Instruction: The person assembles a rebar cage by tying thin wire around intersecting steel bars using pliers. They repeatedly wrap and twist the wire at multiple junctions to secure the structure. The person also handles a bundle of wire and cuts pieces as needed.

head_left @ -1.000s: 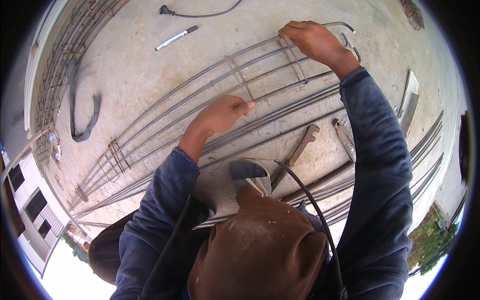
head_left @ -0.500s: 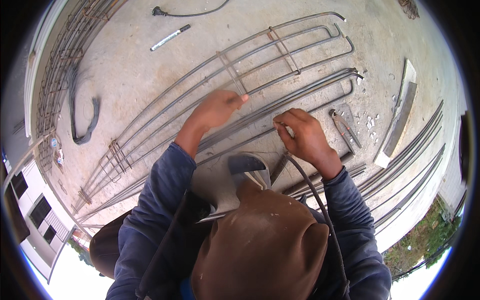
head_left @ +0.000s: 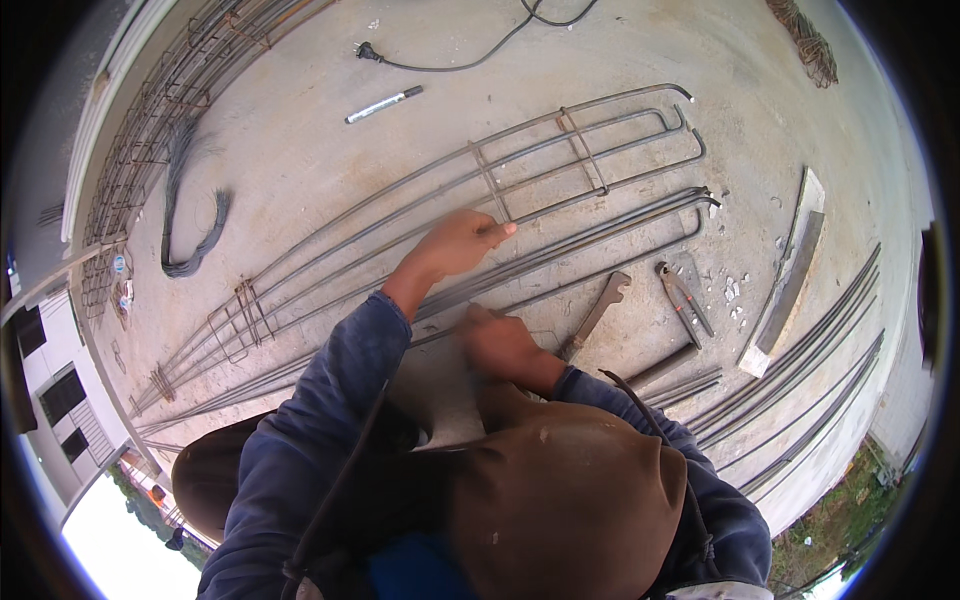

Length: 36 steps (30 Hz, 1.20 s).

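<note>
A long rebar cage lies on the concrete floor, its bars hooked at the far right end and crossed by thin square stirrups. My left hand is closed on the cage's near bar, beside the lower end of a stirrup. Nearer to me and to the right, my right hand is smeared by motion, and its fingers cannot be made out. It is over the loose bent rebar beside the cage. A flat steel tool with a notched end lies just right of that hand, and pincers lie farther right.
A bundle of tie wire lies at the left, below a stacked rebar cage. Farther off are a marker pen and a black plug cable. Straight rods and a board lie at right.
My right hand has moved left and toward me, uncovering the notched tool. My left hand stays at the same part of the cage. The whole view has shifted.
</note>
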Available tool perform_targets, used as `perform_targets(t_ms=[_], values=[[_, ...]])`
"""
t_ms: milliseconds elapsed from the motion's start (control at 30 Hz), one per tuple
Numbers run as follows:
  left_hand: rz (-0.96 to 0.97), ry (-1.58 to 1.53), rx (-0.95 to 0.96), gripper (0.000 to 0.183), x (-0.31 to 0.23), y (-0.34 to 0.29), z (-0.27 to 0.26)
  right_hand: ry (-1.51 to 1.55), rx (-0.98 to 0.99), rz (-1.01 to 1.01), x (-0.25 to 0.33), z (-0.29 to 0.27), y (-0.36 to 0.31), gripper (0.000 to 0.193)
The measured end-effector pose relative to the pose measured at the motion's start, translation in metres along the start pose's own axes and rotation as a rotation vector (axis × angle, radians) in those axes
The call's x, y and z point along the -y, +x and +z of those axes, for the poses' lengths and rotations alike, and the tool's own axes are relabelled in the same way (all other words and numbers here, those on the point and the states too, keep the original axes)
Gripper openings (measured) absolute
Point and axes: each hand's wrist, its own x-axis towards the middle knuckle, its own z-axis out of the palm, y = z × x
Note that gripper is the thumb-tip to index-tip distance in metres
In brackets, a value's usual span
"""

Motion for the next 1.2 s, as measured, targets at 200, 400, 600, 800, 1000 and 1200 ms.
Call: perform_targets(t_ms=[200,400,600,800,1000,1200], values=[[-0.007,0.029,0.020,0.069,0.001,0.003,-0.003,0.076,-0.120,0.106,0.001,-0.010,0.005,0.024],[-0.019,-0.002,0.016,0.068,0.002,0.002,-0.003,0.030,-0.107,0.119,-0.006,-0.012,0.011,0.011],[0.005,-0.002,0.001,0.070,0.008,0.006,-0.004,0.214,-0.399,0.493,-0.036,-0.055,-0.007,0.013],[-0.032,0.037,-0.012,0.083,-0.001,0.005,-0.009,0.251,-0.367,0.670,-0.065,-0.067,-0.007,0.018],[-0.061,0.068,-0.101,0.091,0.003,0.000,-0.009,0.453,-0.382,0.706,-0.063,-0.062,-0.002,0.019],[-0.107,0.014,-0.006,0.087,-0.001,0.005,-0.011,0.605,-0.356,0.655,-0.070,-0.062,0.022,0.018]])
